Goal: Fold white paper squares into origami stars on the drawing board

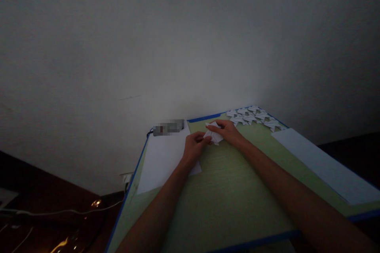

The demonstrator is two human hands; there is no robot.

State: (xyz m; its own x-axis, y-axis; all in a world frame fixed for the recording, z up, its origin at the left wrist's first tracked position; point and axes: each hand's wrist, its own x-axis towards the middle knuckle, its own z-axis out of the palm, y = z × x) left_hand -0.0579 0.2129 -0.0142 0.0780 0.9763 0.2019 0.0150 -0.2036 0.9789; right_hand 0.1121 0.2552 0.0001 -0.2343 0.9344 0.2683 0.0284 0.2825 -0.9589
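Observation:
Between my two hands is a small piece of folded white paper [216, 136], held just above the green tabletop. My left hand [196, 144] pinches its left side between thumb and fingers. On its upper right, my right hand [228, 128] grips the paper with the thumb across the front. Part of the paper is covered by my fingers. Beyond my right hand, several folded white paper shapes [249, 118] with pointed ends lie in rows at the table's far right corner.
The green table [237, 189] has blue edging and stands against a grey wall [184, 47]. White sheets [160, 158] lie at the left, with a dark, partly blurred object [169, 127] on top. Another white strip [323, 166] lies along the right edge. A cable [74, 212] runs at lower left.

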